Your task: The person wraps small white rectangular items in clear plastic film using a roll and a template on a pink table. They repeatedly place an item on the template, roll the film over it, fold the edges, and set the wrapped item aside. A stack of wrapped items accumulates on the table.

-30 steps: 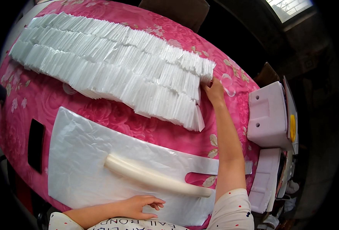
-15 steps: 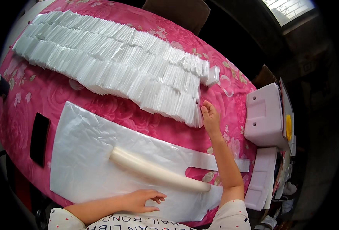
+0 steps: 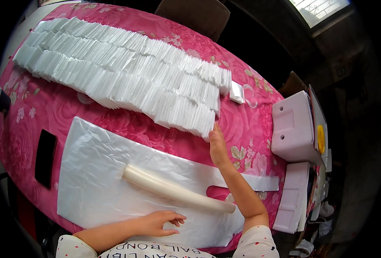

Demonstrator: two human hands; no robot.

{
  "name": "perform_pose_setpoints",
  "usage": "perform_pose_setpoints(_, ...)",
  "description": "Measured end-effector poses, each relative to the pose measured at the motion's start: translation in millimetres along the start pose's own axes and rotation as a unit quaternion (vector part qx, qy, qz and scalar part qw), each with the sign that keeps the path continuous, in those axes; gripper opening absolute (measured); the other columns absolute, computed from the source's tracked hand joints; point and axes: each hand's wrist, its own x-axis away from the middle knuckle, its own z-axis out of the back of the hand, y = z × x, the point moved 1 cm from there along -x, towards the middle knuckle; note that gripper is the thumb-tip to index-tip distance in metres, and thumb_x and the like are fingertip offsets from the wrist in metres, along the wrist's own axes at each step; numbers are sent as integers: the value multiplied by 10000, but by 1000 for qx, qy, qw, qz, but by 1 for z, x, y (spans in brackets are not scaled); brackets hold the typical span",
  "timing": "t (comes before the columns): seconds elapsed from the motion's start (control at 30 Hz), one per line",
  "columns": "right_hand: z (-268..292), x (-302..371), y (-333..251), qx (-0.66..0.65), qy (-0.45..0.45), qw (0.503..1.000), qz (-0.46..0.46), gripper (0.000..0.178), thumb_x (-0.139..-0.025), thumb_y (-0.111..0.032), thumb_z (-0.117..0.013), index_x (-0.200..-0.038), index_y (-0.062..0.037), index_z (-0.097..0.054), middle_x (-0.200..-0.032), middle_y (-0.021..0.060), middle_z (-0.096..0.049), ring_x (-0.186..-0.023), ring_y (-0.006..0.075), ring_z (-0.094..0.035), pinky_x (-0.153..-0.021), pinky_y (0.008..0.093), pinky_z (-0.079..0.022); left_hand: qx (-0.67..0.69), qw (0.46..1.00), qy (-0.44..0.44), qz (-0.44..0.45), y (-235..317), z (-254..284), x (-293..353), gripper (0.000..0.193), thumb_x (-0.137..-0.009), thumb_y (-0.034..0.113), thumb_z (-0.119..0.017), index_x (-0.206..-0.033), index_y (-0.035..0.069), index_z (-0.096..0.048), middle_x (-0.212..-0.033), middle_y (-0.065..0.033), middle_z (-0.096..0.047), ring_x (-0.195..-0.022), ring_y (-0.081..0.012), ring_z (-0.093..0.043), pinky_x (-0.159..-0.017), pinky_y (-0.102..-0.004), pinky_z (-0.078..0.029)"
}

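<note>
Several long rows of folded clear plastic bags (image 3: pixel 113 81) stand packed on edge across the far side of the table. My right hand (image 3: pixel 217 147) is laid with straight fingers against the right end of the nearest row. Close to me, a large whitish plastic bag (image 3: pixel 95 172) with cut-out handles lies flat, its handles toward the right. A cream-coloured rod (image 3: pixel 177 192) rests across it. My left hand (image 3: pixel 161 223) is over the bag's near part, fingers loosely spread and holding nothing.
A small folded packet (image 3: pixel 237 92) lies off the rows' right end, beside a clear ring-like strip (image 3: pixel 251 96). A black phone (image 3: pixel 46 159) is on the left, a dark cylindrical container (image 3: pixel 2 101) beyond it. White foam boxes (image 3: pixel 294 127) stand along the right edge.
My right hand has moved left and nearer, onto the row's end, which has shifted slightly left. The small packet now sits apart from the rows. My left hand has stayed put.
</note>
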Motion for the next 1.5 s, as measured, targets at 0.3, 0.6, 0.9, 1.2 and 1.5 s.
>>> perform_pose_setpoints(0.3,77,-92,57,-20,270,960,-70,459,-899,-308,-513,-1176,56,-481,-1095,146,-558,-1007,214,-530,-859,325,-422,-40,998,-34,17,3,-1,0,481,-838,164,-610,-1268,26,-444,-1081,-111,-562,-966,-205,-570,-852,-324,-462)
perform_pose_setpoints(0.6,116,-183,65,234,222,905,-278,749,-706,-502,-682,-1131,101,-552,-1172,240,-557,-1086,300,-546,-895,354,-425,-36,999,-35,19,6,0,0,457,-850,174,-601,-1255,28,-450,-1079,-114,-566,-960,-206,-577,-856,-325,-463)
perform_pose_setpoints(0.9,108,-196,53,176,206,929,-254,534,-666,-348,-750,-961,78,-622,-954,174,-646,-810,228,-627,-719,347,-480,-27,999,-35,3,4,1,4,450,-861,182,-586,-1256,27,-438,-1078,-110,-558,-951,-207,-569,-848,-328,-461)
perform_pose_setpoints(1.2,75,-178,35,157,74,981,90,492,-683,-126,-668,-1140,-6,-534,-994,118,-606,-852,218,-593,-780,327,-481,-40,998,-41,15,9,3,2,438,-854,185,-605,-1238,28,-467,-1095,-108,-572,-970,-200,-587,-867,-326,-462)
perform_pose_setpoints(1.5,83,-159,42,266,118,952,95,574,-679,-200,-763,-1167,-6,-532,-1047,129,-580,-859,231,-572,-760,326,-474,-47,998,-44,19,6,2,2,431,-858,191,-597,-1235,29,-466,-1106,-109,-566,-974,-199,-586,-871,-327,-462)
